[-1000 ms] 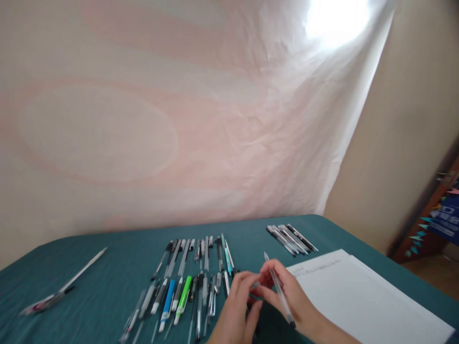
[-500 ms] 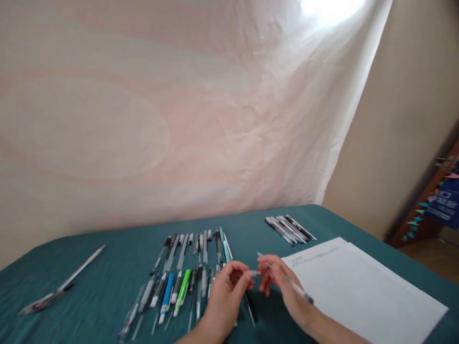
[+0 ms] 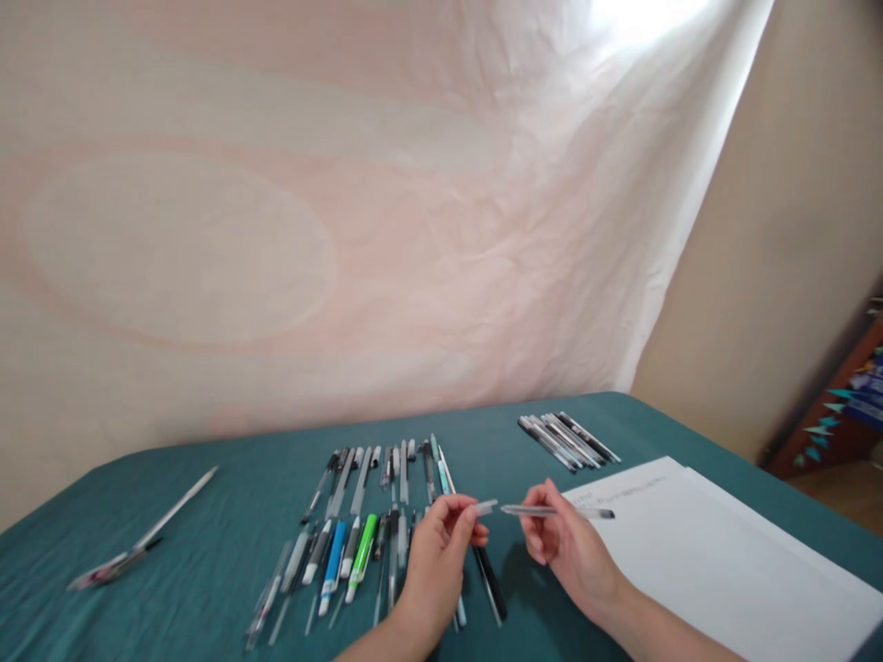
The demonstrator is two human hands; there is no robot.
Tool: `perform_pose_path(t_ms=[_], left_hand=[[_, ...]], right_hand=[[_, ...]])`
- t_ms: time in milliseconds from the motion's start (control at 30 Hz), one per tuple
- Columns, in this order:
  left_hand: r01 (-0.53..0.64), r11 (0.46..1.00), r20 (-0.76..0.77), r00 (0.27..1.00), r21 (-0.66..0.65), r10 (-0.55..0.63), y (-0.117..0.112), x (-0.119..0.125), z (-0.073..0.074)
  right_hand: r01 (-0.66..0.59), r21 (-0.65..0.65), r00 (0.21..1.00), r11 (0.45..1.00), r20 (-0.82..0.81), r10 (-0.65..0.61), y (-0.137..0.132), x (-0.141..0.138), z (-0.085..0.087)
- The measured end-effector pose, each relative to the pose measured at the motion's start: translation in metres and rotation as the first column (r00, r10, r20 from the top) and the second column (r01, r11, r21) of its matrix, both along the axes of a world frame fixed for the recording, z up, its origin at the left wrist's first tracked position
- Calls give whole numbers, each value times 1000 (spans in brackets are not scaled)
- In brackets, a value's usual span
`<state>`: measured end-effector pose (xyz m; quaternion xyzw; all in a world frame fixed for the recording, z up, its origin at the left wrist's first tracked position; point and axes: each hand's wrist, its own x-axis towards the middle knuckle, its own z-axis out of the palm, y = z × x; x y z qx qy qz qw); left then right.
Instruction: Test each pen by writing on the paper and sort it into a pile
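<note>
Between the thumb and fingers of my left hand (image 3: 445, 547) is a small translucent pen cap (image 3: 487, 507), its free end facing right. My right hand (image 3: 569, 542) pinches a clear pen (image 3: 544, 510) with a dark end, held nearly level. The pen's tip points left at the cap, with a small gap between them. Both hands are raised above the green cloth. Below and left of my left hand lie several pens and pen parts, among them a blue pen (image 3: 332, 565) and a bright green pen (image 3: 361, 556).
A row of pens (image 3: 569, 441) lies at the back right. White paper sheets (image 3: 724, 552) with faint scribbles at the top cover the right side. Far left, a long pale pen (image 3: 172, 510) lies with a dark piece beside it. A pale sheet (image 3: 414, 230) hangs behind the table.
The pen in my right hand has turned from slanting across the hand to nearly level, tip leftward. My hands have moved slightly apart. The view has shifted a little.
</note>
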<state>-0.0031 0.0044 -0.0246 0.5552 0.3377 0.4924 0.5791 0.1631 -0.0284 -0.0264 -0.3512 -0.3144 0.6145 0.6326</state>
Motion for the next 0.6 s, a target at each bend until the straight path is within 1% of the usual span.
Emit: perform_pose_path(t_ms=[200, 400, 600], left_hand=[[3, 1000, -28, 1000, -14, -3, -4, 2, 4], [31, 999, -54, 998, -9, -31, -6, 2, 7], [58, 998, -73, 996, 18, -56, -5, 0, 8]], right_hand=[[7, 13, 998, 1000, 62, -8, -1, -3, 4], [10, 44, 984, 999, 178, -17, -2, -8, 8], [-18, 47, 981, 999, 193, 9, 2, -10, 5]])
